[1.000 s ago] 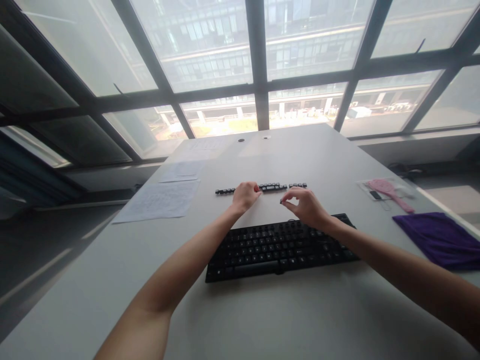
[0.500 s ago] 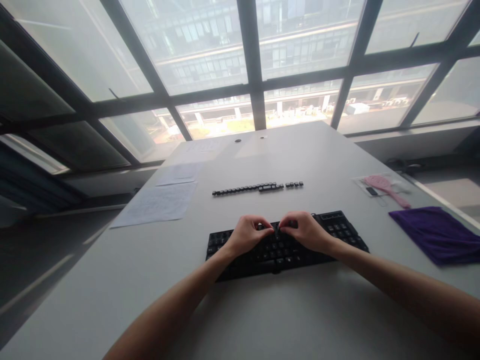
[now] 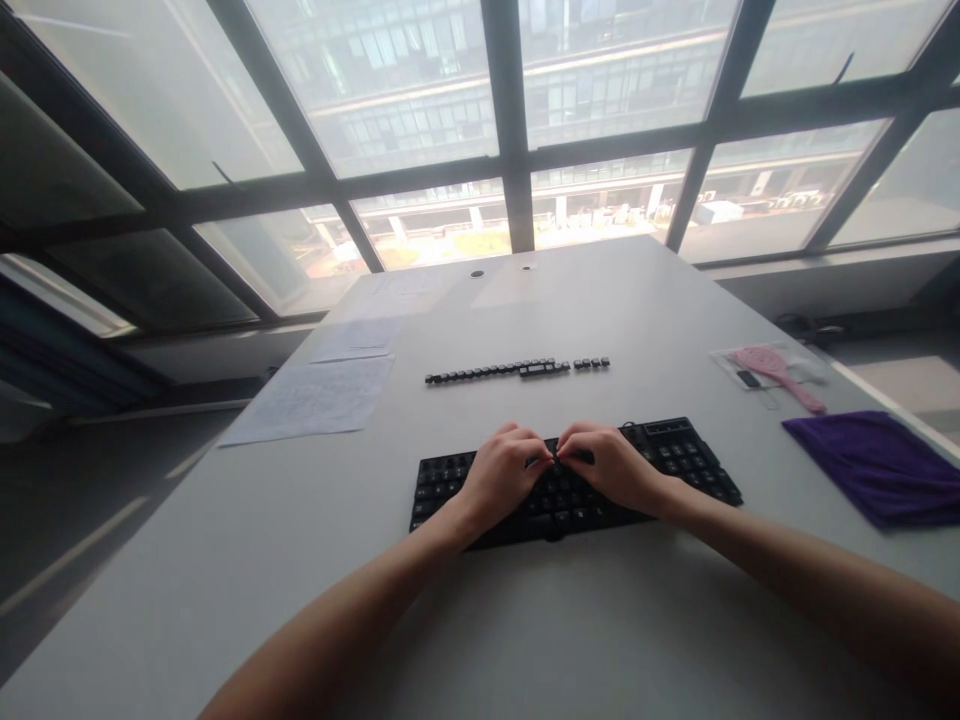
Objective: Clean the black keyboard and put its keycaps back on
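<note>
A black keyboard (image 3: 585, 505) lies on the white table in front of me, slightly tilted in view. Over its upper middle part, my left hand (image 3: 508, 468) pinches with thumb and forefinger. My right hand (image 3: 616, 468) pinches from the other side, its fingertips meeting those of the left. A small dark keycap (image 3: 555, 456) seems to be between the fingertips, mostly hidden by them. Beyond the keyboard, loose black keycaps (image 3: 480, 373) stand in a row, with a wider key and a short separate group (image 3: 591, 363) at the right end.
Printed papers (image 3: 315, 400) lie along the left side of the table (image 3: 300, 560). To the right are a purple cloth (image 3: 874, 465) and a pink brush-like item (image 3: 780, 375) with a clear bag. Large windows stand behind the table's far edge.
My left hand has shifted slightly right, and its fingertips have come together with those of my right hand. The view has moved a little; the loose keycap row looks the same.
</note>
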### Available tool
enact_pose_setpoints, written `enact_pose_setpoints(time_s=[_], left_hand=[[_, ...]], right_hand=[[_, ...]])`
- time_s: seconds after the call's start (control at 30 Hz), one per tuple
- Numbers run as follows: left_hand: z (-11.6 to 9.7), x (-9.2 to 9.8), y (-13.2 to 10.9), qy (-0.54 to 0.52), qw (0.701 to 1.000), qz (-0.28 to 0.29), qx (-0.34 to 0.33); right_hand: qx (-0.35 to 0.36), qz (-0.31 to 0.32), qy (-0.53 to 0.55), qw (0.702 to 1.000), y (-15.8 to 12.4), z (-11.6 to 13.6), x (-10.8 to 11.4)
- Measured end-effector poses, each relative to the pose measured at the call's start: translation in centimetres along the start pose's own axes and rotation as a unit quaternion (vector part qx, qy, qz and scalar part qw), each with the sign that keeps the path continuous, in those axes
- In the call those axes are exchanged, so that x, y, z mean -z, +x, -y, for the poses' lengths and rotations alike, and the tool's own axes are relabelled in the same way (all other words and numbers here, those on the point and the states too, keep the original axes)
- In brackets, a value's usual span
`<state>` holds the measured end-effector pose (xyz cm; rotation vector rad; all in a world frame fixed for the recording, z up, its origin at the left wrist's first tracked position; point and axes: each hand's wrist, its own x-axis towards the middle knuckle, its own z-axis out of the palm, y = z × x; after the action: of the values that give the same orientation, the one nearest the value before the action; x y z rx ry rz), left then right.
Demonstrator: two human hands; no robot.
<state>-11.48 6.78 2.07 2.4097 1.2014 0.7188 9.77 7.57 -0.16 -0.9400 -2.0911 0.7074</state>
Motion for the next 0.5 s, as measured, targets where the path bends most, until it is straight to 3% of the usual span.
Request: enact_pose_setpoints(time_s=[0.33, 0.5], left_hand=[[-0.54, -0.45, -0.73, 0.086, 0.995, -0.002, -0.050], [-0.50, -0.63, -0.87, 0.099, 0.994, 0.002, -0.043]], right_hand=[[0.018, 0.026, -0.043, 0.999, -0.79, 0.26, 0.06], [0.009, 0.028, -0.063, 0.998, -0.73, 0.19, -0.15]])
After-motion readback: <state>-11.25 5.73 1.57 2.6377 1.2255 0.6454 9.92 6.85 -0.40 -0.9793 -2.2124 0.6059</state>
